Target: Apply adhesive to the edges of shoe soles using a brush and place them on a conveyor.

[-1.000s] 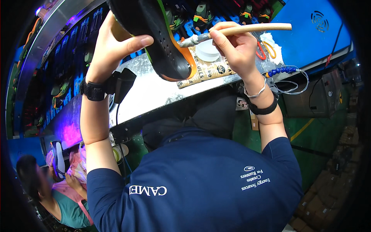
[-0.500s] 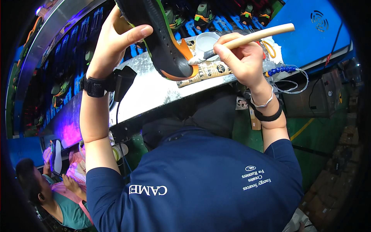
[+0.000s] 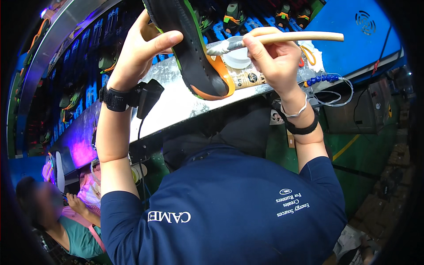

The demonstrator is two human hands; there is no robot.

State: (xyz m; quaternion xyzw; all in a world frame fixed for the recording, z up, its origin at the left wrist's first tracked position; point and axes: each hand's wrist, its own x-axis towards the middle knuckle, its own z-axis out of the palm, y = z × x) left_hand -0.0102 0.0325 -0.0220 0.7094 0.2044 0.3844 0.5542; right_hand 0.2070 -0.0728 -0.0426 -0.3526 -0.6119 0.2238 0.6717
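My left hand [image 3: 140,57] grips a black shoe [image 3: 187,48] with an orange heel and green edging, its dark underside turned up and its heel end nearest me. The thumb presses on the side of the shoe; its toe runs out of the picture at the top. In my right hand [image 3: 278,59] is a brush [image 3: 304,37] with a pale wooden handle, pinched between thumb and fingers. White-coated bristles lie at the shoe's right edge, above the orange heel; whether they touch is hard to tell. Just beneath the brush stands a white bowl [image 3: 237,58].
Brown printed paper [image 3: 248,79] covers part of the metal bench [image 3: 165,106]. Beyond it runs a rack with several shoes [image 3: 234,17]. At the right are a blue machine [image 3: 349,26] and a blue jointed hose [image 3: 322,79]. A co-worker [image 3: 81,234] sits lower left.
The brush has moved from the orange heel up along the shoe's side, and its handle has levelled out. My left hand has shifted the shoe slightly right and toward me.
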